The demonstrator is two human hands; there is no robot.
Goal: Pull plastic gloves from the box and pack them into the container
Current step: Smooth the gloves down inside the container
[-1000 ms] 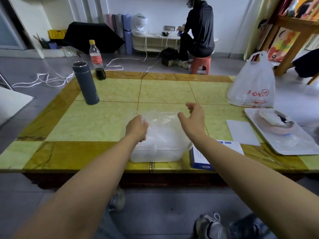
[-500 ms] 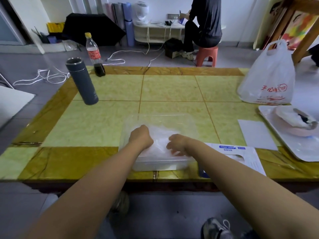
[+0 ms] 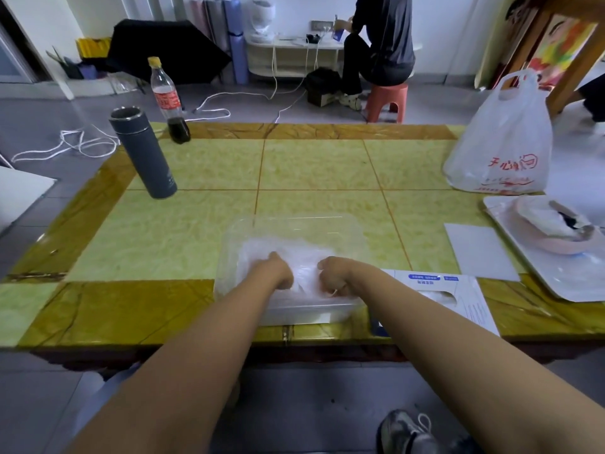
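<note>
Both hands are sitting closer together vs 0.5 s ago; I'm seeing L hand (image 3: 279, 269) & R hand (image 3: 334, 274) clenching plastic gloves (image 3: 302, 257) inside clear container (image 3: 294, 221).

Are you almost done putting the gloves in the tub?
Done: a heap of gloves already lies in the clear container. In hand: the left hand and right hand are both down in it, on that heap; whether they grip or press I cannot tell. To do: the box beside it shows white through its opening, so probably more gloves to pull.
</note>
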